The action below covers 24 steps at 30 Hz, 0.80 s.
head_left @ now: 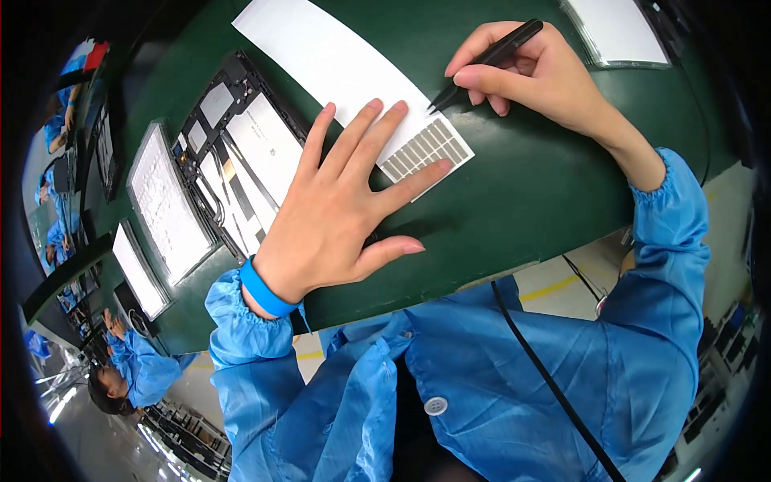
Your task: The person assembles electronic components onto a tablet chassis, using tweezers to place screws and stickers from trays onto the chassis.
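My left hand (341, 193), with a blue band at the wrist, lies spread over a white backing sheet (333, 60), fingers apart. Rows of small grey rectangular labels (426, 149) cover the sheet's near end, partly under that hand. Black tweezers (506, 46) are held in my right hand (546, 80), closed round them. Their tips point down at the sheet, just beyond the label rows; whether they touch it I cannot tell. Left of the sheet lies an opened device (261, 136) with a black frame, white panels and dark strips, partly hidden by my left hand.
On the green table (514, 193), a stack of white sheets (618, 32) lies at the far right. A clear tray (169, 201) and a white stack (140, 269) sit at the left. A black cable (554, 377) crosses my lap. Another person (136, 369) is at the lower left.
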### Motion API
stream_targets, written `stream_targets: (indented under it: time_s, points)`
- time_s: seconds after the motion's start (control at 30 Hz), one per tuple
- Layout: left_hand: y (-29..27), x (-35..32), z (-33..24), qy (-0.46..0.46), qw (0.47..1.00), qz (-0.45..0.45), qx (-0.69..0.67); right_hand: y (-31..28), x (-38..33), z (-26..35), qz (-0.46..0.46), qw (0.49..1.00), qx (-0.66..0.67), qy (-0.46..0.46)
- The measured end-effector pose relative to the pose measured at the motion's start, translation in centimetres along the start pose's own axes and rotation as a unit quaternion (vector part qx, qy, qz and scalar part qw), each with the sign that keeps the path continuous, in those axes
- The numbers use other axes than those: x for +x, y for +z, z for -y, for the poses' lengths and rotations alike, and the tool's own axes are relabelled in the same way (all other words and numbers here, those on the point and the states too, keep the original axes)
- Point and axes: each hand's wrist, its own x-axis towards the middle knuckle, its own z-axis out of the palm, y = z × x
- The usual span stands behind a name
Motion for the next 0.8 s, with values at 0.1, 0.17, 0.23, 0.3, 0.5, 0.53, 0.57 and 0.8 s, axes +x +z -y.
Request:
stream_targets:
  time_s: [0.1,0.17,0.23,0.3,0.5,0.53,0.57,0.8]
  points:
    - [0.2,0.2,0.0,-0.001,1.0,0.001,-0.009,-0.3,0.1,-0.1,-0.003,1.0,-0.016,0.025]
    - [0.1,0.4,-0.2,-0.002,1.0,0.004,-0.007,-0.6,0.0,-0.1,0.001,0.999,0.0,0.036]
    - [0.2,0.6,-0.2,-0.004,1.0,0.004,-0.005,-0.8,-0.1,0.0,0.004,0.999,-0.004,0.042]
    - [0.4,0.9,-0.2,-0.004,1.0,-0.006,-0.005,-1.0,0.0,0.0,0.008,0.999,-0.012,0.048]
    - [0.4,-0.3,0.7,0.001,1.0,-0.016,-0.006,-0.7,1.1,-0.4,0.027,0.999,-0.006,0.029]
    - [0.3,-0.5,0.8,-0.01,1.0,-0.025,-0.002,-0.8,1.3,-0.3,0.007,0.999,0.024,0.021]
    - [0.2,-0.8,0.8,0.005,1.0,-0.026,-0.013,-0.8,1.7,-0.1,-0.009,0.998,0.053,0.01]
    - [-1.1,-2.8,1.5,0.053,0.986,-0.153,-0.049,0.5,5.3,-0.2,-0.054,0.991,0.123,-0.011]
